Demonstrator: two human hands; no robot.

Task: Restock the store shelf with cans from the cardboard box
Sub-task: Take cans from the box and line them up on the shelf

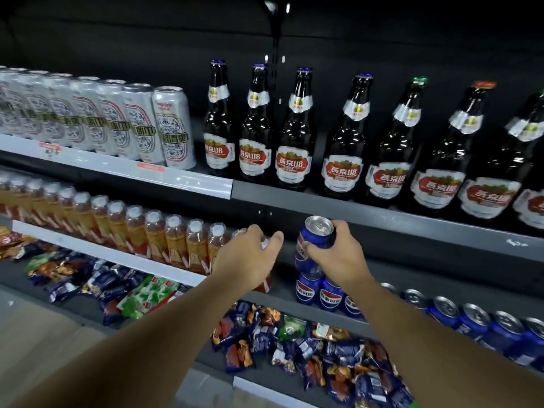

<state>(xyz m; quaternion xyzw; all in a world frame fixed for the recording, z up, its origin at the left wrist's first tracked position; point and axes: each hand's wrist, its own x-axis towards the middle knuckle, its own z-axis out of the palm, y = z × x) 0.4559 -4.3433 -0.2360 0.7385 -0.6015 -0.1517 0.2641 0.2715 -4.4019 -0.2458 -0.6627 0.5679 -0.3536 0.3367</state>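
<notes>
On the middle shelf (112, 253), we are curling our left hand (250, 257) round the top of the last orange drink bottle (265, 242) in its row. Just right of it, our right hand (338, 257) is gripping a tilted blue can (316, 231) from its near side, directly above the stacked blue cans (307, 290).

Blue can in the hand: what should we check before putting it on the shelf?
1. Grip: right hand holds the blue metal soda can: ok.
2. Can upright: not ok, it tilts.
3. The stack of blue cans underneath is steady: cannot tell.
4. Out of the way: left hand is beside it, round the orange plastic drink bottle: ok.
5. Headroom under the grey shelf above: cannot tell.
</notes>
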